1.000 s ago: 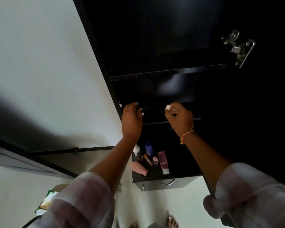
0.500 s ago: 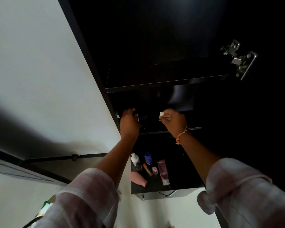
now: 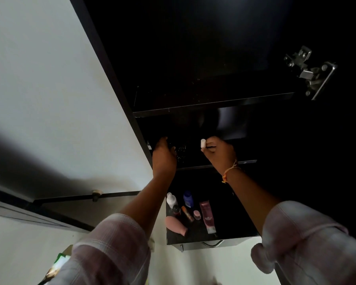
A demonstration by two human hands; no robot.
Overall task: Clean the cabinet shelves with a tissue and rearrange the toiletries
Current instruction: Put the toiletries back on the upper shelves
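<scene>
Right hand [image 3: 219, 152]: grip closed on white tube [image 3: 203, 143]; left hand's [image 3: 163, 155] grip unclear. Best steadied before shelving.

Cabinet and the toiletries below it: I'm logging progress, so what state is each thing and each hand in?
Cabinet: open, upper shelves dark.
Left hand: reaching into the middle shelf, grip hidden.
Right hand: closed on a small white object.
Pink bottle: lying on its side.
Pink tube: lying flat.
White bottle: upright.
Blue bottle: upright.
</scene>
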